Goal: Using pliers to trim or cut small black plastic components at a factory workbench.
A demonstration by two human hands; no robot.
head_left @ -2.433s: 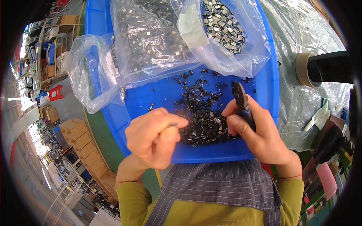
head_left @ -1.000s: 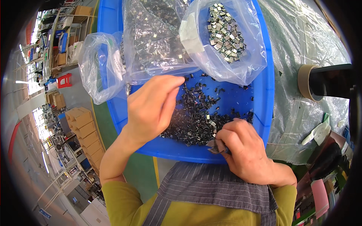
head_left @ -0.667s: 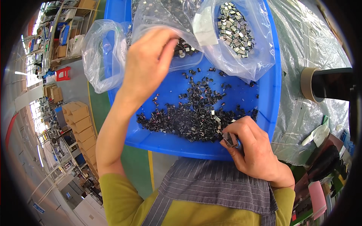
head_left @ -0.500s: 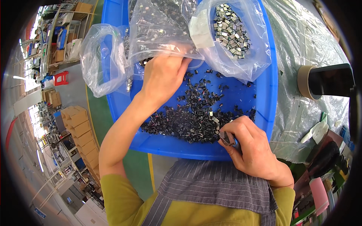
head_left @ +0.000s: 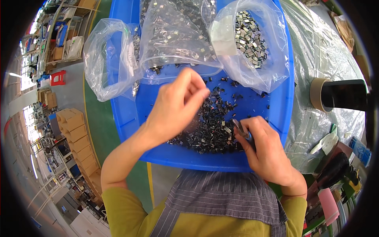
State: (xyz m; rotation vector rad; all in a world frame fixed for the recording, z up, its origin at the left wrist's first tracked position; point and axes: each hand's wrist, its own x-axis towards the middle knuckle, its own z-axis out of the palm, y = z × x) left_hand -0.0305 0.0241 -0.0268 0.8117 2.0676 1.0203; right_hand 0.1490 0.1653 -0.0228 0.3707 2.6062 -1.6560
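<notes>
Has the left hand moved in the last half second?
Yes: judged against the blue tray, the left hand has come toward the person, out of the middle bag.

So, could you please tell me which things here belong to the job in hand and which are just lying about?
Apparently part of the job:
- hand tool, held in the right hand
- small dark parts, near the left hand
- blue tray
- clear bags

Seemingly just lying about:
- tape roll
- white glove
- cardboard boxes

The small parts (head_left: 215,136) are looking glossy, the tray (head_left: 197,160) is showing smooth plastic, and the apron (head_left: 225,197) matt cloth.
</notes>
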